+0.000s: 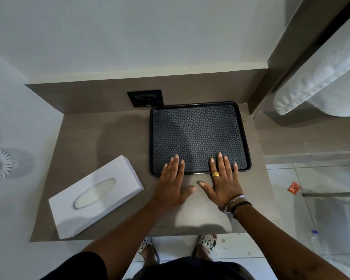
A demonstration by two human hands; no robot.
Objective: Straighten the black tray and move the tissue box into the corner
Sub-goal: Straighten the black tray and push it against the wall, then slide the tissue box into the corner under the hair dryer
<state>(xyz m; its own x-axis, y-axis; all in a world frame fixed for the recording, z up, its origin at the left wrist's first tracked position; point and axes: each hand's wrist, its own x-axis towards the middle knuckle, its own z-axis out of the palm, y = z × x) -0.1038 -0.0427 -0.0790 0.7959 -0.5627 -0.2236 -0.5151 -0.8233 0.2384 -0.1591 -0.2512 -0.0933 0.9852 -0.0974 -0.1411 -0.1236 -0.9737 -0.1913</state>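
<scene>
The black tray, with a patterned inner face, lies on the brown desk at the back right, its far edge against the back panel. My left hand and my right hand rest flat with fingers spread, fingertips laid over the tray's near rim and palms on the desk. A gold ring sits on a finger of the right hand. The white tissue box lies slanted at the desk's front left, apart from both hands.
A black wall socket sits in the back panel left of the tray. White towels hang at the right. On the floor at the right are a water bottle and a red wrapper. My sandalled feet show below the desk edge.
</scene>
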